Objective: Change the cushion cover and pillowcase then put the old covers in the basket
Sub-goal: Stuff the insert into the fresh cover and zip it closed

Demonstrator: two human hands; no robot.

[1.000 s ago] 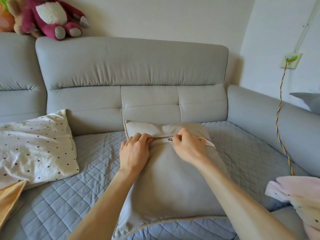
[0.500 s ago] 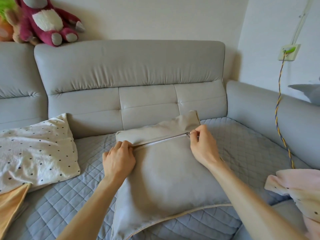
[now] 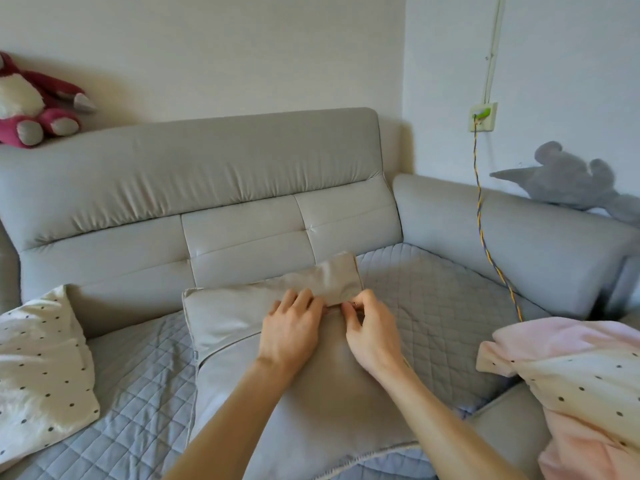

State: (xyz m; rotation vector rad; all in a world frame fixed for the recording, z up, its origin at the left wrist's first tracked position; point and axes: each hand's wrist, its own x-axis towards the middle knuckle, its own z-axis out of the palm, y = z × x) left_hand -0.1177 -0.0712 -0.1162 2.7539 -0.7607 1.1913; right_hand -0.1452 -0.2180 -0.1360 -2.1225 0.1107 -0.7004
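Quilted seat (image 3: 433, 306) open beside left hand (image 3: 291, 336) and right hand (image 3: 372, 337); sofa back (image 3: 242, 244) close beyond, dotted pillow (image 3: 38, 358), pink pillow (image 3: 588, 393) flanking.

Carrier: grey corner sofa (image 3: 207, 174), backrest at 12 o'clock, side arm at 2 to 3 o'clock.
Seat layer: blue-grey quilted pad (image 3: 138, 375) spread over the seat.
Centre: grey cushion (image 3: 228, 320) flat on the pad, its far edge just beside the backrest.
9 o'clock: dotted white pillow (image 3: 38, 368) on the pad.
4 o'clock: pink-and-cream dotted pillow (image 3: 588, 382).
10 o'clock: red plush toy (image 3: 31, 109) on top of the backrest.
2 o'clock: grey plush toy (image 3: 568, 178) lying on the arm.
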